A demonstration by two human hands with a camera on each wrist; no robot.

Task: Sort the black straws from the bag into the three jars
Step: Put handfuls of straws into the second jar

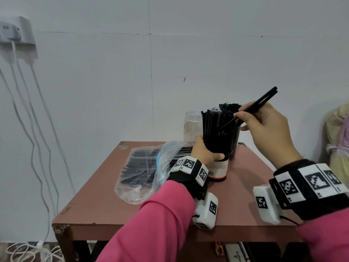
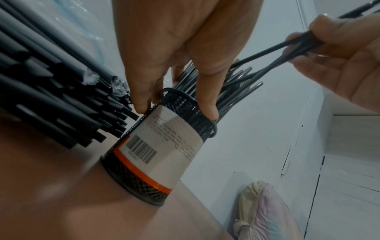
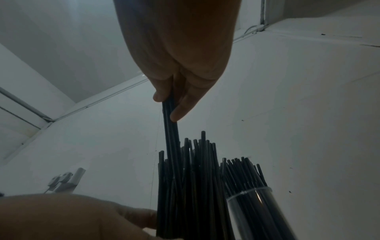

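Note:
A black mesh holder [image 1: 219, 168] [image 2: 164, 146] with a white and orange label stands mid-table, packed with upright black straws [image 1: 215, 129] [image 3: 185, 178]. My left hand [image 1: 205, 152] [image 2: 176, 65] grips its rim, fingers curled round the top. My right hand [image 1: 268, 123] [image 3: 174, 100] pinches a few black straws [image 1: 260, 103] [image 2: 287, 52], their lower ends down among the bunch in the holder. A clear jar [image 1: 236, 137] [image 3: 257, 211] behind the holder is full of straws. An empty clear jar [image 1: 191, 127] stands at the back left. The plastic bag [image 1: 143, 171] holds more straws.
The brown table [image 1: 245, 186] stands against a white wall [image 1: 170, 72]. White cables [image 1: 32, 120] hang from a wall socket at left. A bundle of cloth [image 1: 338, 138] [image 2: 265, 211] lies to the right of the table. Items sit on a shelf under the table.

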